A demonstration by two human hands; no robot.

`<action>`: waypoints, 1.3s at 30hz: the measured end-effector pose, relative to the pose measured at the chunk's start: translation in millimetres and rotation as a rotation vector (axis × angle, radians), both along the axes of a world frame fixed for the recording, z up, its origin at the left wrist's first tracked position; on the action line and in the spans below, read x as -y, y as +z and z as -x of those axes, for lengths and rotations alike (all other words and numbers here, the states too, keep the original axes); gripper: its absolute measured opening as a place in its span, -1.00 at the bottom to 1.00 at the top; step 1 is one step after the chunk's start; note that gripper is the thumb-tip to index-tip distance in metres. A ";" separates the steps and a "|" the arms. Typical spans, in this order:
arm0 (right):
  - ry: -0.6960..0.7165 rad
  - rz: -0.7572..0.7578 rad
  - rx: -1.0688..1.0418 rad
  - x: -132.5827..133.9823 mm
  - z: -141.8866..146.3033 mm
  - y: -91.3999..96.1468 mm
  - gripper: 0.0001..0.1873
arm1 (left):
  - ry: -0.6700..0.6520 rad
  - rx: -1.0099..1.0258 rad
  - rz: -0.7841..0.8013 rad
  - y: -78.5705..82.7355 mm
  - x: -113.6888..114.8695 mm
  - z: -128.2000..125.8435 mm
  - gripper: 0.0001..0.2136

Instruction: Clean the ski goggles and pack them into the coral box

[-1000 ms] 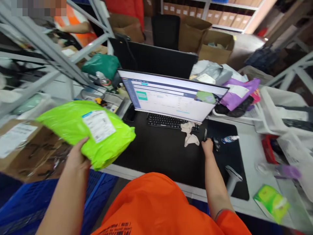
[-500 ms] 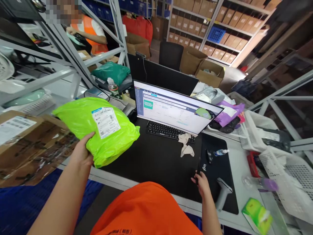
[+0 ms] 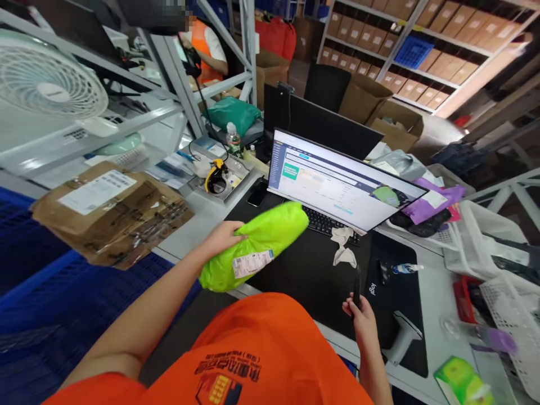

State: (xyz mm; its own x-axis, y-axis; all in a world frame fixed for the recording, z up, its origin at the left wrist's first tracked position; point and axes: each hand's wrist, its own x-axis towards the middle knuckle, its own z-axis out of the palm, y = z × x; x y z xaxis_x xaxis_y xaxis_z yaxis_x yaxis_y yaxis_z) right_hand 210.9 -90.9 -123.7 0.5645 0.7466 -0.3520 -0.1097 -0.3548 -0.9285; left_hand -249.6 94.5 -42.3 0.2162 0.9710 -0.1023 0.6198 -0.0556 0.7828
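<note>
My left hand [image 3: 226, 237] grips the edge of a lime-green plastic mailing bag [image 3: 282, 228], its fingers partly hidden behind it. The bag is tilted above the desk's front edge, its white shipping label [image 3: 252, 264] facing me. Lower right, over the black desk mat [image 3: 295, 292], my right hand [image 3: 358, 312] is closed on a slim black stick-like tool [image 3: 357, 284] pointing away from me; its exact kind does not show. Near that hand lie a grey barcode scanner [image 3: 403, 340], a black mouse [image 3: 383, 271] and a crumpled beige cloth or paper [image 3: 343, 247].
A lit monitor [image 3: 333, 180] stands behind the keyboard [image 3: 320, 221]. At left, a taped cardboard box [image 3: 105, 208] sits by a blue crate [image 3: 50, 292]. White baskets [image 3: 485, 225] line the right side. Another person in an orange vest [image 3: 205, 50] is at the back left.
The lime-green bag has moved right and turned, so its label now sits lower and tilted. My view has swung left, bringing the fan and more of the cardboard box into sight.
</note>
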 end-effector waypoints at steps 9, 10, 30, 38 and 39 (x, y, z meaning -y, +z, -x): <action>0.339 0.060 0.774 -2.7 69.9 56.6 -0.40 | -0.175 -0.181 0.093 -40.3 38.2 -31.6 -0.64; 0.445 0.046 0.843 -4.3 80.9 62.1 -0.41 | -0.165 -0.207 0.095 -42.4 47.9 -21.9 -0.60; 0.911 0.187 1.628 -126.1 39.4 89.1 -0.51 | 0.057 -0.054 -0.048 -81.7 127.6 21.5 -0.72; 0.167 0.562 1.188 -61.4 -38.5 7.3 -0.44 | 0.055 -0.429 -0.134 -52.2 90.5 5.9 -0.61; 0.179 0.563 1.182 -55.9 -34.3 -1.1 -0.43 | 0.051 -0.506 -0.131 -46.7 83.0 -1.2 -0.58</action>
